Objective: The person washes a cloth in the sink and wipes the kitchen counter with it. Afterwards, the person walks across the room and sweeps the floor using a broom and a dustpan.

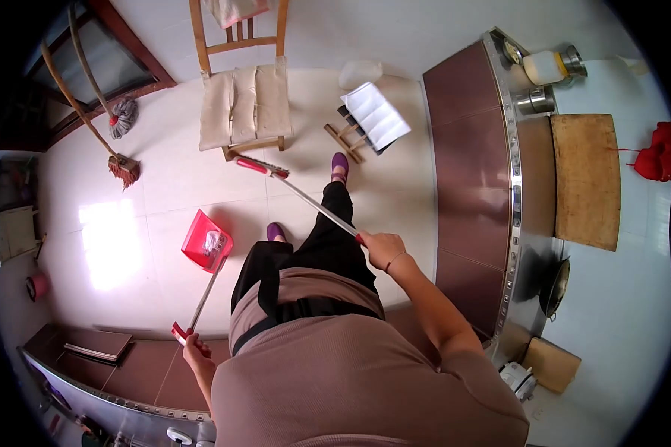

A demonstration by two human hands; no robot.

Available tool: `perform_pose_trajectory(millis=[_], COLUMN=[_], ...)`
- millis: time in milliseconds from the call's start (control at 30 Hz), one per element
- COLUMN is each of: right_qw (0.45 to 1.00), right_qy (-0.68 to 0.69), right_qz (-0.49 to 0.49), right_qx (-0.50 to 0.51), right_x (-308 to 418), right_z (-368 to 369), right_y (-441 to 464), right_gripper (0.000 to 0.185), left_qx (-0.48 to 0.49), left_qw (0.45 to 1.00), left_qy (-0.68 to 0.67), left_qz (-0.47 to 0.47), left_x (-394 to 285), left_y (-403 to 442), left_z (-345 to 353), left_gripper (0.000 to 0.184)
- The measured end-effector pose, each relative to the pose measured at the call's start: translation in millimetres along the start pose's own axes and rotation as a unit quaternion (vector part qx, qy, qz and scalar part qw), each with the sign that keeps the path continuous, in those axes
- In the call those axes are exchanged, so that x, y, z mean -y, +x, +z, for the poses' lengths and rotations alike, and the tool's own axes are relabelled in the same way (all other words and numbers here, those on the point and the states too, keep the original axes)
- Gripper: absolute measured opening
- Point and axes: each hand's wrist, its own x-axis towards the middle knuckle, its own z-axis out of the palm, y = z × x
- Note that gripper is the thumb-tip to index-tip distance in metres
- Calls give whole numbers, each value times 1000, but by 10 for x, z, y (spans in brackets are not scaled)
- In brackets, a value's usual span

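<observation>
My right hand (385,250) is closed round the red grip of a broom (306,195). Its red and white head, with dark bristles, points away from me near the front legs of a wooden chair (244,108). Lower on the left, my left hand (199,353) grips the long handle of a red dustpan (196,240). The pan is at floor level beside my left foot, with some crumpled pale litter (215,243) in it. Both handles slant from my hands down towards the floor.
A small wooden stool (343,143) with a white folded sheet (376,115) stands ahead of my right foot. Two mops (124,170) lean by the door at the far left. Along the right runs a tiled counter (470,194) bearing a wooden cutting board (587,181) and a pan (555,289).
</observation>
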Motion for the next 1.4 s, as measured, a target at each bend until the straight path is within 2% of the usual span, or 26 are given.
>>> perform_pose_trajectory(millis=[167,200,333,400,467,533,600,733,800,833,900,933,1000,1067,1100,1133,1200,1267,1333,1400], right_qw=[997,994,984,960,949,938,947,933,843,846,871,872,919,927,927,928,942,942,917,915], right_qy=[24,33,81,130,144,164,120,133,266,263,210,208,156,163,152,149,190,222,267,270], right_qz=[64,84,135,207,239,272,272,303,435,431,367,363,309,281,254,254,214,207,257,268], right_qx=[38,67,79,137,145,141,123,141,169,171,252,252,191,189,230,228,173,145,149,137], right_x=[-530,-715,-1380,-1725,-2050,-2403,-2780,-3364,-3472,-3462,-3383,-3351,-3260,-2952,-2853,-2861,-2948,-3210,-3261,-3313], right_z=[100,-35,139,281,348,501,697,835,821,805,755,885,1300,1201,1110,1132,1212,1388,1287,1399], right_y=[-391,-587,-1049,-1241,-1400,-1356,-1237,-613,-313,-260,-142,-145,-287,-582,-660,-725,-933,-1102,-1266,-1329], right_gripper=[22,23,27,27,26,25,28,35,40,40,31,31,40,46,45,45,36,30,29,28], left_qx=[22,0,-30,-16,-10,-49,-48,-50,-55,-54,-52,-48,-45,-37,-32,-27,-25,9,3,-4], left_qw=[1000,1000,999,1000,1000,999,999,999,998,998,998,999,998,998,998,998,997,998,999,999], left_qy=[3,18,35,22,13,8,13,16,15,16,0,-12,-21,-25,-31,-41,-44,-30,-17,-1], left_qz=[10,1,-10,-6,-7,-8,-8,-9,-14,-19,-20,-23,-32,-43,-44,-43,-54,-49,-49,-47], left_x=[109,31,305,469,654,815,942,1211,1319,1357,1436,1470,1558,1601,1619,1662,1655,1655,1624,1607], left_y=[-129,-373,-456,-543,-826,-980,-1180,-1515,-1696,-1792,-1930,-1986,-1998,-1955,-1939,-1904,-1792,-1708,-1709,-1675], left_z=[110,144,286,365,444,613,713,785,788,797,788,756,700,679,704,726,707,699,763,801], left_gripper=[31,30,27,27,27,27,27,29,29,30,30,30,30,30,30,30,32,31,30,30])
